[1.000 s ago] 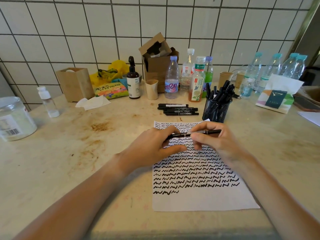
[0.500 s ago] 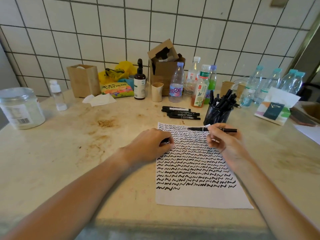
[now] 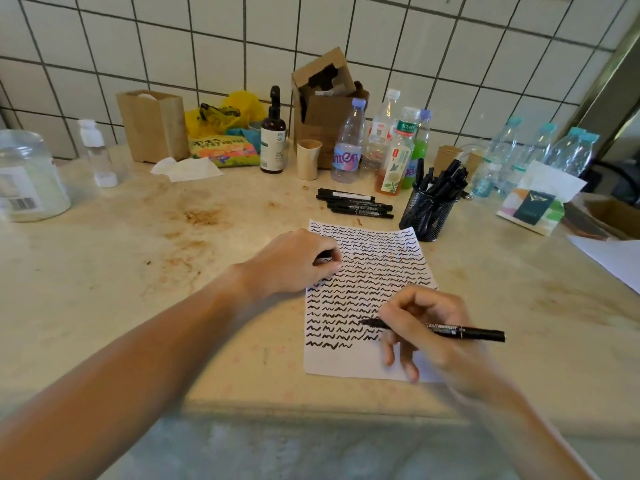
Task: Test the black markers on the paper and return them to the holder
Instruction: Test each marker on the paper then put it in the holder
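left fist (image 3: 294,261) hiding cap, jar (image 3: 27,178) cut off

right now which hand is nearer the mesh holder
Left. The left hand rests on the paper's upper left, nearer the mesh holder; the right hand writes lower down the sheet.

We've got both bare forearms reaching in from the bottom of the view, the left one running long and diagonal from the lower left corner, the right coming up from the lower right. Our left hand (image 3: 294,259) sits palm down, knuckles up, fingers curled into a loose fist with something small and dark tucked under the fingertips. Our right hand (image 3: 427,327) is lower and nearer to us, a bit blurred, thumb and forefinger pinched in a writing grip on the marker (image 3: 450,330), which lies nearly level with its tip pointing left. The remaining right fingers (image 3: 408,362) hang loosely bent beneath.
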